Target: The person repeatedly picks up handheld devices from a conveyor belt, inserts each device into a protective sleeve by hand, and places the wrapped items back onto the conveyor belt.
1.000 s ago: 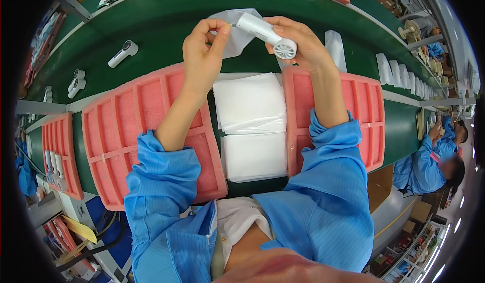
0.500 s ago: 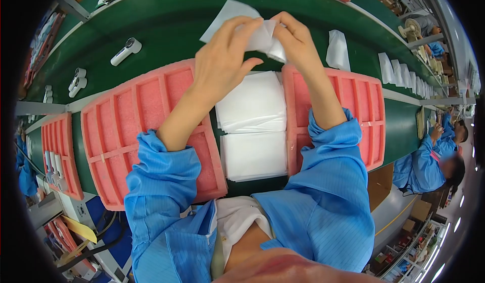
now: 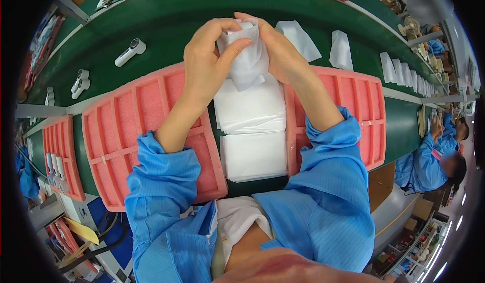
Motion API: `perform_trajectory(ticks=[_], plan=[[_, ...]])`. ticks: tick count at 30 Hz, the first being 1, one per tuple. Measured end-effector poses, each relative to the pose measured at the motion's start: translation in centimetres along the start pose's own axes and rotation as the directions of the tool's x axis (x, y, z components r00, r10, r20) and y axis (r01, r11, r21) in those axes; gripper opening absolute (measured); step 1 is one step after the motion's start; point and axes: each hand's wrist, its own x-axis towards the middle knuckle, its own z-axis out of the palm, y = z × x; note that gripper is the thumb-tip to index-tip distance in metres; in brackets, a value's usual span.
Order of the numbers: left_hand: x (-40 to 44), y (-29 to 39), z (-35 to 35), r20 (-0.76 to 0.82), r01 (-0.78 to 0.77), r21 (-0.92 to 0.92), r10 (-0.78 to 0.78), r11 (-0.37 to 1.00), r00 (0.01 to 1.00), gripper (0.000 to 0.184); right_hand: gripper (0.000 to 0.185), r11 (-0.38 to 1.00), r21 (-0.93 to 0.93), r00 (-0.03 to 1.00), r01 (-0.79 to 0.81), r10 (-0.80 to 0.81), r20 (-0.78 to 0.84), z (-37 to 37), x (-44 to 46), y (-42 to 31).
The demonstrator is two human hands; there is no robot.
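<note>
A single head-worn camera supplies the view, set close above the person's blue jacket [image 3: 323, 207] and facing forward and steeply down onto the table [image 3: 172, 38]. The left hand [image 3: 206, 55] and right hand [image 3: 282, 55] register at near range in the upper middle, while the jacket fills the lower middle. Wide-angle coverage is noted: table edges bow into arcs, the corners fall to black, and a co-worker [image 3: 417, 168] at the right margin appears tipped sideways.

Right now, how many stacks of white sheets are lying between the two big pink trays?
2: the far stack, partly covered by the white wrapping, and the near stack, directly below it in the picture. Any others behind the wrapping would be hidden.
</note>
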Motion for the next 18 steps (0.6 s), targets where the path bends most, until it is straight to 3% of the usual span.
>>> perform_trajectory(ticks=[3,6,9,11,13,15,16,17,18], plan=[[0.0,-0.9,-0.3,0.019,0.226,-0.284,-0.23,0.932,0.973,0.019,0.062,0.983,-0.185,1.0,-0.016,0.012,-0.025,0.5,-0.1,0.2],[0.2,-0.8,-0.3,-0.078,0.298,-0.437,-0.366,0.849,0.927,0.021,0.058,0.955,-0.269,0.988,-0.127,0.096,-0.123,0.2,0.2,0.3],[0.4,-1.9,0.7,-0.462,0.104,-0.025,-0.103,0.994,0.881,0.021,0.051,0.934,-0.307,0.964,-0.18,0.107,-0.242,-1.5,2.5,0.8],[-0.5,-1.0,1.1,-0.416,0.054,-0.036,-0.065,0.998,0.907,0.021,0.051,0.931,-0.321,0.945,-0.171,0.063,-0.32,-3.1,4.8,1.9],[-2.3,-0.4,2.2,-0.086,-0.068,-0.035,0.065,0.997,0.994,0.024,0.053,0.795,-0.572,0.943,-0.203,0.001,-0.333,-6.5,7.2,5.6],[-4.4,-0.2,4.7,0.233,-0.161,-0.026,0.162,0.987,0.959,0.026,0.055,0.517,-0.831,0.961,-0.208,-0.053,-0.273,-9.5,8.9,9.7],[-5.6,-0.1,5.7,0.335,-0.101,0.013,0.09,0.995,0.938,0.026,0.054,0.364,-0.915,0.962,-0.176,-0.132,-0.237,-9.2,9.1,9.6],[-6.8,-0.2,6.5,0.428,-0.037,0.062,0.007,0.997,0.904,0.027,0.053,0.202,-0.969,0.962,-0.141,-0.201,-0.182,-8.9,9.0,9.3],[-7.8,-0.7,7.4,0.412,-0.079,0.129,0.019,0.988,0.911,0.027,0.052,0.037,-0.994,0.959,-0.102,-0.263,-0.108,-8.4,9.0,9.1]])
